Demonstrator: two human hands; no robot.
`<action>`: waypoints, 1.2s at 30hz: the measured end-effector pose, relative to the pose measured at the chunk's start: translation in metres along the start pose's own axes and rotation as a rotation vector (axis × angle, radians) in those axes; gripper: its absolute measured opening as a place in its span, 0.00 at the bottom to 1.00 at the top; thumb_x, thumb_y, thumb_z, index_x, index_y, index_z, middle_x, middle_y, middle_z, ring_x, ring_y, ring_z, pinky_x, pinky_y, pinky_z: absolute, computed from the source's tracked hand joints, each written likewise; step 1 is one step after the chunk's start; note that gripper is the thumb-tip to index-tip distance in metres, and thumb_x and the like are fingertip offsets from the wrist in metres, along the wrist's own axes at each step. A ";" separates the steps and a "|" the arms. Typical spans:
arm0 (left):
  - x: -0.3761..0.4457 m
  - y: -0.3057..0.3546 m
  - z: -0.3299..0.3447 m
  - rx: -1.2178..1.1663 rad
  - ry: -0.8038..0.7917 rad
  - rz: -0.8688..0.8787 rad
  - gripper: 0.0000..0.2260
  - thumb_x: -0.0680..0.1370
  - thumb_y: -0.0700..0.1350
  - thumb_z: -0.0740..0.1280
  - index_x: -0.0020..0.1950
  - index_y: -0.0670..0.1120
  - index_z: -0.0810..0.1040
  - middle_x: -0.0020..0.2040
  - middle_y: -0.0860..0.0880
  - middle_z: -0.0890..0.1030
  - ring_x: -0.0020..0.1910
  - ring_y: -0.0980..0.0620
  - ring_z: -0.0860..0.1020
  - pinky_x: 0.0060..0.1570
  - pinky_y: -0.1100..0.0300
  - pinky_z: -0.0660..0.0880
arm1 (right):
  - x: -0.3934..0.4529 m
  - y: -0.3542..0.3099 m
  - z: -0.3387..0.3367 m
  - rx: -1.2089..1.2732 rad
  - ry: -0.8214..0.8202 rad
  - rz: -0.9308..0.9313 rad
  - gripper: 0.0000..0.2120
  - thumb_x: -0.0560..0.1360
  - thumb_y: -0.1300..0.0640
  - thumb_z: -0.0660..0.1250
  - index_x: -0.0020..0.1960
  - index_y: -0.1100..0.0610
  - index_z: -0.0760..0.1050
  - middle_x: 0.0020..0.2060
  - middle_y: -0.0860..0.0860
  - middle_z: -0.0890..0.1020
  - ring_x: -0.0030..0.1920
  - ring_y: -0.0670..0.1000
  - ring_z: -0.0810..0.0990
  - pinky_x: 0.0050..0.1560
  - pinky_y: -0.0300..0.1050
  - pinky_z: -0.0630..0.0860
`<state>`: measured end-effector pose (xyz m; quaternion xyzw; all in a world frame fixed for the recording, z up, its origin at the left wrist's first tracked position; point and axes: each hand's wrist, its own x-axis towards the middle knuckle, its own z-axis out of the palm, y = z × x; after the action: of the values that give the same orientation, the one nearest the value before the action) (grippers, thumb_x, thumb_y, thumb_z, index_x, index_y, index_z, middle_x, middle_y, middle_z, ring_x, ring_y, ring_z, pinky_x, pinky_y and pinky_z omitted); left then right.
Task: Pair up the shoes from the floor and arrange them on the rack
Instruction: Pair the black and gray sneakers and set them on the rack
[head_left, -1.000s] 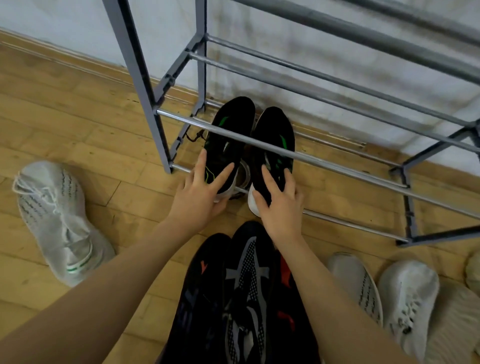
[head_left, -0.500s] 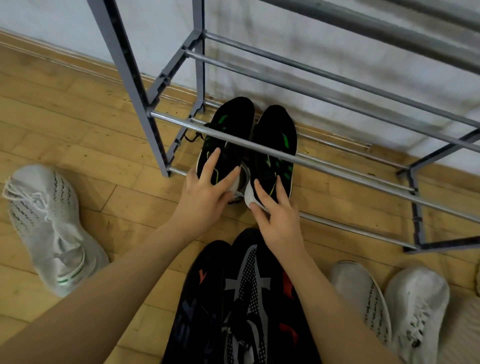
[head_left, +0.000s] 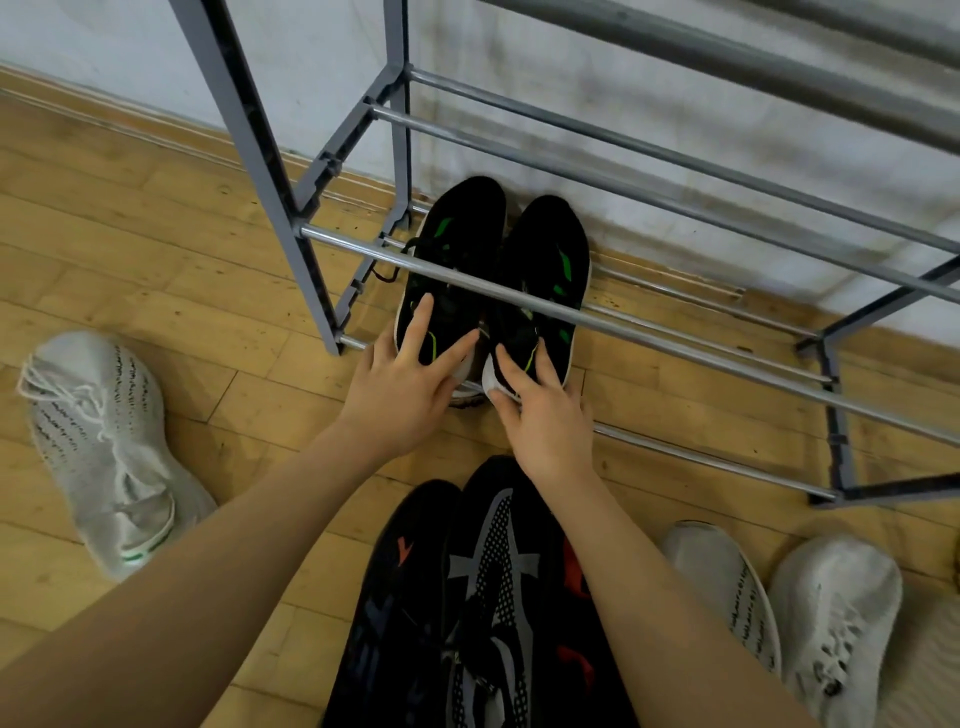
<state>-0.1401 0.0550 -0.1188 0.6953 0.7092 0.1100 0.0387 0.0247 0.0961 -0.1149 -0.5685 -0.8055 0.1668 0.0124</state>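
One pair was in place: the two black shoes with green marks (head_left: 493, 275) sat side by side on the lowest bars of the rack (head_left: 675, 332), toes toward the wall, at the rack's left end. The left hand (head_left: 400, 384) lay on the heel of the left shoe with fingers (head_left: 421, 322) spread and nearly straight, pressing rather than gripping. The right hand (head_left: 545, 410) rested on the heel of the right shoe, its fingers only lightly bent over the white heel tab; whether the thumb pinched the heel could not be told. This looked like the last nudge to square the pair.

The rest of the work lay on the floor in front of the rack. A dark pair (head_left: 467, 613) with grey and red marks sat together just before the rack, between the forearms. One white shoe (head_left: 104, 452) lay alone, well left of the rack's front post. Two more white shoes (head_left: 779, 613) sat side by side before the rack's right part. The upper bars of the rack held nothing that showed. By my judgement, roughly a quarter was done.
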 end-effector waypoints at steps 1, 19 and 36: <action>-0.003 0.001 -0.001 -0.003 0.006 -0.014 0.22 0.79 0.54 0.52 0.74 0.56 0.60 0.75 0.39 0.55 0.62 0.27 0.67 0.53 0.37 0.72 | -0.001 -0.002 -0.001 0.000 -0.006 0.014 0.24 0.80 0.43 0.53 0.74 0.37 0.52 0.77 0.50 0.51 0.70 0.65 0.61 0.68 0.61 0.60; -0.162 -0.040 -0.172 -0.013 0.186 -0.392 0.25 0.76 0.56 0.50 0.65 0.46 0.73 0.66 0.44 0.74 0.63 0.39 0.71 0.58 0.43 0.68 | -0.100 -0.150 -0.058 0.224 0.144 -0.434 0.16 0.80 0.51 0.56 0.66 0.53 0.73 0.60 0.50 0.78 0.60 0.57 0.74 0.59 0.54 0.71; -0.428 -0.158 -0.155 -0.069 -0.001 -1.002 0.23 0.80 0.54 0.56 0.73 0.50 0.61 0.73 0.44 0.62 0.70 0.41 0.61 0.68 0.46 0.58 | -0.206 -0.342 0.061 0.155 -0.268 -0.866 0.17 0.80 0.52 0.57 0.68 0.50 0.70 0.59 0.51 0.78 0.58 0.58 0.74 0.58 0.56 0.70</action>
<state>-0.3139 -0.3885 -0.0428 0.2674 0.9520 0.1007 0.1101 -0.2271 -0.2109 -0.0405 -0.1503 -0.9486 0.2779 0.0190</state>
